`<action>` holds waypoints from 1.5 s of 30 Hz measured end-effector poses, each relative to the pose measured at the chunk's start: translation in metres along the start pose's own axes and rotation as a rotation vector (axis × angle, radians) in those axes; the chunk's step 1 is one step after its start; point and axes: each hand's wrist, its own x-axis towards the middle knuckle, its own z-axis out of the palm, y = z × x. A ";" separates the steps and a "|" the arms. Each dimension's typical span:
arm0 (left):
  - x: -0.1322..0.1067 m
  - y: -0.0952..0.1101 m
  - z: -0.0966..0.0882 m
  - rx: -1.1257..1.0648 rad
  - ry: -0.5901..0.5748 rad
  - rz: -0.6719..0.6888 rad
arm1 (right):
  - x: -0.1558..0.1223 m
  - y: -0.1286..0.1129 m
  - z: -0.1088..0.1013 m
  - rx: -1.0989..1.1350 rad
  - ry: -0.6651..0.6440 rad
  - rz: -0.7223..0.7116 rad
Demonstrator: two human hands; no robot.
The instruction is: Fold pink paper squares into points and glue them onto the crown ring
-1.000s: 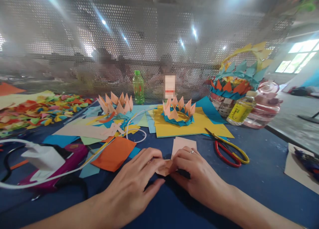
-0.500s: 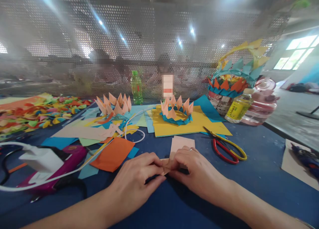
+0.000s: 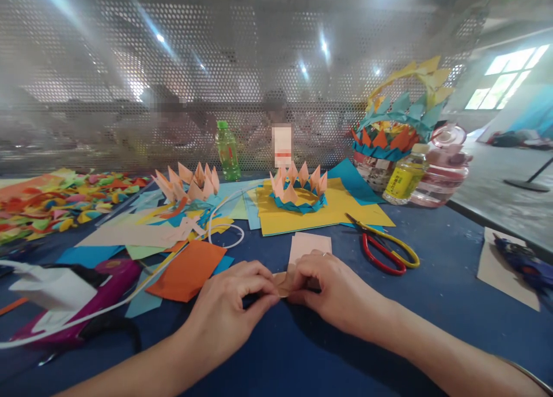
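Observation:
My left hand (image 3: 231,307) and my right hand (image 3: 330,290) meet at the middle of the blue table, both pinching a small folded peach paper piece (image 3: 283,283) between thumbs and fingertips. Most of the piece is hidden by my fingers. A flat stack of peach paper squares (image 3: 307,245) lies just behind my right hand. An orange paper sheet (image 3: 188,268) lies left of my left hand.
Red-and-yellow scissors (image 3: 384,250) lie to the right. A pink glue gun (image 3: 99,282) with white cable sits at left. Two paper crowns (image 3: 298,188) (image 3: 188,184), yellow sheets, a paper basket (image 3: 391,137), bottles and a scrap pile (image 3: 56,198) stand behind. A perforated screen closes the back.
My hands closed in on the peach piece, folding it tighter, so less of it shows now. The view has shifted slightly to the right.

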 end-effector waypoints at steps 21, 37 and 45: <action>0.007 0.006 0.001 0.077 0.016 -0.178 | -0.001 -0.007 0.000 -0.126 0.001 0.075; 0.008 0.011 0.001 0.193 0.025 -0.189 | -0.001 -0.002 0.002 -0.087 0.012 0.080; 0.007 0.011 0.004 0.292 0.042 -0.160 | -0.001 -0.005 0.000 -0.093 -0.011 0.105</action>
